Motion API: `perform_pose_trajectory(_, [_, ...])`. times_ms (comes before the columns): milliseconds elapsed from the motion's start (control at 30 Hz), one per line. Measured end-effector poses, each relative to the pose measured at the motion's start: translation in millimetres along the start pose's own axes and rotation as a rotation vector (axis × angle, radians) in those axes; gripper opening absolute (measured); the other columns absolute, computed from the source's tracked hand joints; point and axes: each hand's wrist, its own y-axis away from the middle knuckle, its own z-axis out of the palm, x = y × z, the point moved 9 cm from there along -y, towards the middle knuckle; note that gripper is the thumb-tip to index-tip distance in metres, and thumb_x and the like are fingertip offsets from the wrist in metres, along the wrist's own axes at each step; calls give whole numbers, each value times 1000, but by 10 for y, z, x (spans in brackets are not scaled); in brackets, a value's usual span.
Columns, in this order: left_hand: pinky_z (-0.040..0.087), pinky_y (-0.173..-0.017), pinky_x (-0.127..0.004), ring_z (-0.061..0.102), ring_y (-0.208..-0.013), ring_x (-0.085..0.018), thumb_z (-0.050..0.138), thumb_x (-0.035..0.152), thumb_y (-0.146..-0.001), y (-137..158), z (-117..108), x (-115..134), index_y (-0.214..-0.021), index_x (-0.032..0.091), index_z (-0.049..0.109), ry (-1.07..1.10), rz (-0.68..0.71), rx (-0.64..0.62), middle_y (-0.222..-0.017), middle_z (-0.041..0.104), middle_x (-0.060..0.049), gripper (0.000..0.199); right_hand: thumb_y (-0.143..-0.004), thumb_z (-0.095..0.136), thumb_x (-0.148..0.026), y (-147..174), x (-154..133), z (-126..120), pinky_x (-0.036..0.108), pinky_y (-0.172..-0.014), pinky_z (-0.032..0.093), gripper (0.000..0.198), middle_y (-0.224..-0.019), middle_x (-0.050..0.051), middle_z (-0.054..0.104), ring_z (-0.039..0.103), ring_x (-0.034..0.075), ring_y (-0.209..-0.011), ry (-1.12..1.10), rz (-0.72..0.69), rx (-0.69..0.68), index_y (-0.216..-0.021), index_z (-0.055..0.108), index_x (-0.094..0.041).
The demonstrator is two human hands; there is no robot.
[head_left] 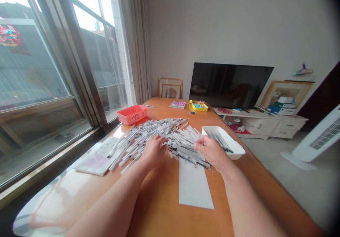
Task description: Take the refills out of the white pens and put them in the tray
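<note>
A large heap of white pens (143, 137) with dark ends spreads across the table. Its right part is a denser pile of pale tubes and thin dark sticks (186, 145). My left hand (155, 151) reaches into the near edge of this pile with fingers bent together; what they grip is hidden. Over the pile's right side, my right hand (209, 150) is closed in a pinch, and anything between its fingertips is too small to name. Beside my right hand stands a white tray (237, 148) holding several thin dark-tipped sticks. A white paper sheet (195, 187) lies partly under the pile.
A pink basket (132, 114) stands behind the heap by the window. At left lies a pale booklet (97, 159) with pens on it. Farther back on the table (159, 201) are a colourful book (177, 105) and a yellow box (199, 106). A television (228, 84) stands beyond.
</note>
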Motion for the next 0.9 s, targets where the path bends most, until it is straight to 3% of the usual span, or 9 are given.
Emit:
perform_pose_trajectory(167, [44, -88, -39, 58, -97, -27, 52, 19, -86, 29, 86, 28, -108, 27, 72, -71, 0, -62, -104, 67, -8, 30, -73, 65, -30, 16, 79, 68, 22, -52, 36, 36, -81, 5, 69, 53, 13, -64, -238, 119, -36, -105, 61, -16])
perform_pose_trajectory(300, [43, -87, -38, 57, -97, -26, 50, 18, -86, 33, 104, 30, -108, 26, 71, -74, -2, -79, -105, 67, -8, 32, -72, 64, -28, 3, 148, 106, 20, -45, 29, 30, -82, 7, 69, 46, 10, -56, -320, 182, -43, -99, 63, -15])
perform_pose_trajectory(567, [40, -88, -40, 52, -101, -28, 51, 17, -83, 23, 114, -62, -110, 29, 71, -140, -51, -101, -108, 65, -8, 35, -71, 62, -24, -8, 145, 125, 18, -43, 25, 19, -72, 5, 67, 41, 7, -51, -372, 163, -16, -89, 62, -16])
perform_pose_trajectory(900, [38, -91, -43, 50, -110, -29, 59, 19, -79, -10, 151, -33, -89, 28, 72, -102, -35, -105, -108, 66, -6, 19, -70, 63, -24, -15, 163, 162, 16, -43, 25, 24, -74, 5, 67, 41, 6, -52, -406, 180, -5, -93, 64, -15])
